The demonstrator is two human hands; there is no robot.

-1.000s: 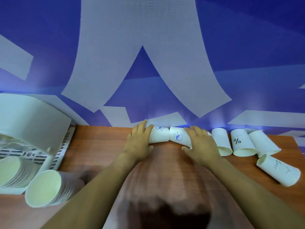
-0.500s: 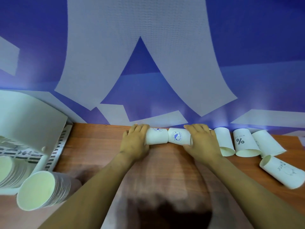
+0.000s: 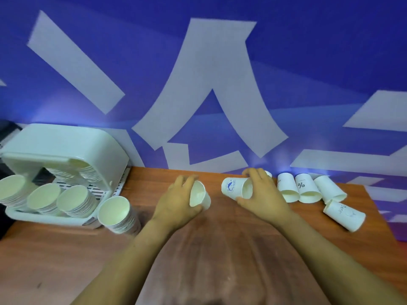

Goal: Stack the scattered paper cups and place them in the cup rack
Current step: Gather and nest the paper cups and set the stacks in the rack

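Hands pulled apart since half second ago: two cups, then base to base, now separated. Left hand [image 3: 176, 201] grips plain cup [image 3: 199, 195], mouth toward camera. Right hand [image 3: 262, 194] wraps logo cup [image 3: 233, 187]; its fingers hide another cup's rim behind. Near left, loose cup stack [image 3: 116, 213] lies on tabletop [image 3: 66, 260] just beside cup rack [image 3: 66, 150]; rack's left edge cut off. Right, four cups [image 3: 308, 188] lie tipped; print partly unreadable. Beyond, blue wall [image 3: 308, 62].

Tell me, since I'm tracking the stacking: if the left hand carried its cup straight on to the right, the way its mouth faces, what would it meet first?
Probably the logo cup held by the right hand; bare table separates it from the left hand and its cup, though depth is unclear.
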